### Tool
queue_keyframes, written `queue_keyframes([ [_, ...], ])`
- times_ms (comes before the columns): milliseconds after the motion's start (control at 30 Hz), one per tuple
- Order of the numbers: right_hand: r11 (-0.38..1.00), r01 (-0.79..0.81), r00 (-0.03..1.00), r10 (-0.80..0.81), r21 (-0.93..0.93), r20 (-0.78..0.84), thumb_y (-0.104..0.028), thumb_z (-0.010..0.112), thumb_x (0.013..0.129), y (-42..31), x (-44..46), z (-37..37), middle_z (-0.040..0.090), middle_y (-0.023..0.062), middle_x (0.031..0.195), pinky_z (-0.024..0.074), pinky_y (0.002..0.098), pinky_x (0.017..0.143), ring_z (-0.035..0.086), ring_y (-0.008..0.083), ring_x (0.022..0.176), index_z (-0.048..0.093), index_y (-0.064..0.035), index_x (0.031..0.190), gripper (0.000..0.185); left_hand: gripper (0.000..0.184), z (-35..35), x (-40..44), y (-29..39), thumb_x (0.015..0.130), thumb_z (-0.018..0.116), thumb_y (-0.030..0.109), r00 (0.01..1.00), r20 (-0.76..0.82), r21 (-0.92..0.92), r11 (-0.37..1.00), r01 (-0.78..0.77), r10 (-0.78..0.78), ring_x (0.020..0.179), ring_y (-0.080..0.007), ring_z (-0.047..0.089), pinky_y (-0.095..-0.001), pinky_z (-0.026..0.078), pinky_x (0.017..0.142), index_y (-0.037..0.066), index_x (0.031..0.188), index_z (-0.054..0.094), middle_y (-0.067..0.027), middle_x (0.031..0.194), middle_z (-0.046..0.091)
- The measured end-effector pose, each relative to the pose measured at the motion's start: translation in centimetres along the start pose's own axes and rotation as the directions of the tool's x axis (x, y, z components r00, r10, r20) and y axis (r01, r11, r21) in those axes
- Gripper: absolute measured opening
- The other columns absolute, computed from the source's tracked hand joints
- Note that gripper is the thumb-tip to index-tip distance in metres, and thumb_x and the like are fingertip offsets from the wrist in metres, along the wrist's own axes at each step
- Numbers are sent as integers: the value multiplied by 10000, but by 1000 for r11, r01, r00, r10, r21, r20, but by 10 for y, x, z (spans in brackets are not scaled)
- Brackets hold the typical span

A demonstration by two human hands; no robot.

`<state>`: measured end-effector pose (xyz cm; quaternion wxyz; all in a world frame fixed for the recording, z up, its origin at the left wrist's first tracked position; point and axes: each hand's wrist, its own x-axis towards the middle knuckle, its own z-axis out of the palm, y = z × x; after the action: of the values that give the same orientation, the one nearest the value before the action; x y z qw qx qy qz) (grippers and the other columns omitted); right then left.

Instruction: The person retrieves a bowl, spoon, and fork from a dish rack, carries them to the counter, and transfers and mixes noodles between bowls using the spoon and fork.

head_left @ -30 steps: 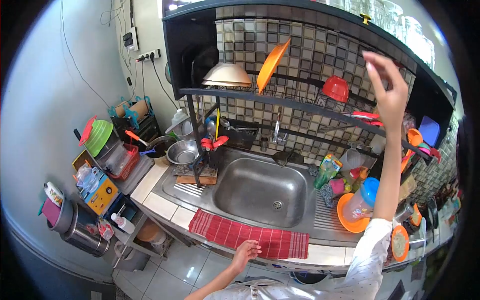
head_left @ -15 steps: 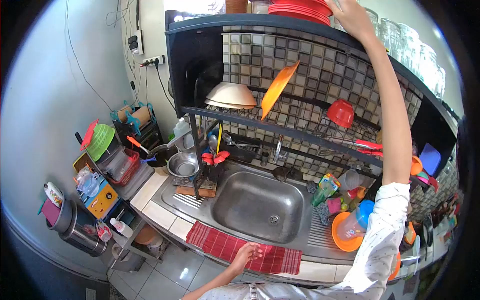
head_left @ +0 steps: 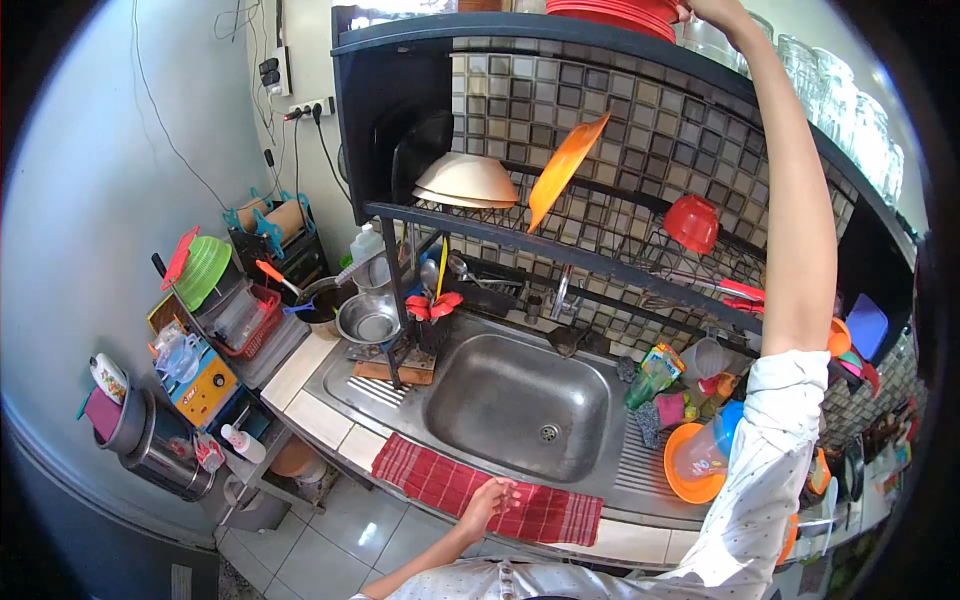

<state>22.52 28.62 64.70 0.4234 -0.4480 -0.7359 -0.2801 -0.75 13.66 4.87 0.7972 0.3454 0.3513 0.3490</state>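
Right hand (head_left: 716,12) has moved up to red plates (head_left: 615,12), grip unclear; work's at top shelf (head_left: 500,33). Left hand (head_left: 488,503) half-open by cloth (head_left: 430,475).

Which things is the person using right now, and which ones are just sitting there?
Seems in use:
- right hand, fingers at the red plates' edge
- red plates, stacked on the top shelf

Just sitting there:
- tilted orange plate
- red bowl
- pale bowls
- metal bowl
- red cloth, before the sink

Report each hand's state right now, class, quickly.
Left hand: open, loosely curled, nothing visible held.
Right hand: at the red plates; whether its grip is closed cannot be told.
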Motion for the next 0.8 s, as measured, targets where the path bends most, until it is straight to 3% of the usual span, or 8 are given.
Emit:
queue_keyframes([
  [100, 969, -190, 982, 189, 160, 22, -131, 529, 780, -2, 0, 1, 625, 105, 780, 455, 287, 602, 580, 169, 677, 613, 9, 890, 197, 208, -3, -1, -4, 842, 394, 219, 1000, -14, -9, 1000, 20, -20, 832, -157, 539, -283, 396, 732, 84, 985, 465, -60, 905, 560],
  [167, 997, 75, 968, -70, 8, -241, -131, 529, 778, 14, 8, 6, 626, 102, 748, 451, 294, 578, 585, 174, 654, 617, -3, 885, 188, 209, -4, -4, -3, 844, 387, 226, 1000, -17, -5, 1000, 3, -3, 832, -157, 538, -288, 394, 737, 91, 982, 467, -58, 901, 560],
  [300, 999, -49, 947, 42, -13, -318, -124, 531, 764, -2, 3, 10, 623, 121, 713, 451, 301, 567, 592, 211, 628, 614, -6, 883, 188, 213, -6, -11, 1, 846, 380, 236, 999, -32, -5, 1000, 5, -6, 834, -154, 538, -289, 386, 742, 99, 981, 471, -49, 900, 560],
  [367, 967, 91, 871, -193, -238, -452, -93, 535, 740, 7, 7, 12, 615, 144, 695, 452, 302, 576, 594, 251, 629, 606, 4, 885, 188, 215, -8, -14, 1, 849, 376, 242, 999, -29, -17, 1000, -20, 20, 835, -150, 538, -289, 377, 744, 105, 982, 475, -39, 901, 560],
  [500, 973, 25, 842, -144, -231, -519, -69, 529, 729, -4, 6, 11, 613, 165, 753, 459, 311, 604, 595, 277, 664, 596, 22, 885, 192, 240, -10, -21, 1, 846, 387, 268, 999, -42, 12, 1000, -19, 20, 820, -122, 546, -260, 387, 726, 105, 990, 489, -24, 897, 565],
  [700, 955, 238, 578, -285, -176, -764, 20, 474, 739, -10, -5, -1, 606, 169, 833, 471, 288, 636, 609, 244, 720, 591, 35, 884, 186, 218, -14, -27, -7, 850, 373, 238, 998, -55, 15, 1000, -14, 14, 831, -146, 541, -284, 373, 740, 107, 990, 477, -30, 889, 561],
  [767, 878, 323, 627, 81, 353, -774, 59, 472, 737, -13, -13, -12, 605, 160, 825, 474, 273, 627, 609, 222, 731, 590, 35, 898, 201, 220, -16, -29, -11, 845, 374, 223, 999, -47, 17, 1000, -9, 10, 826, -146, 542, -280, 381, 732, 98, 995, 474, -33, 887, 557],
  [800, 883, 315, 631, 78, 348, -772, 59, 472, 737, -12, -23, -16, 605, 160, 825, 474, 273, 627, 609, 222, 731, 590, 35, 898, 201, 220, -17, -30, -14, 845, 374, 223, 999, -40, 17, 1000, 0, 1, 826, -146, 542, -280, 381, 732, 98, 995, 474, -33, 887, 557],
])
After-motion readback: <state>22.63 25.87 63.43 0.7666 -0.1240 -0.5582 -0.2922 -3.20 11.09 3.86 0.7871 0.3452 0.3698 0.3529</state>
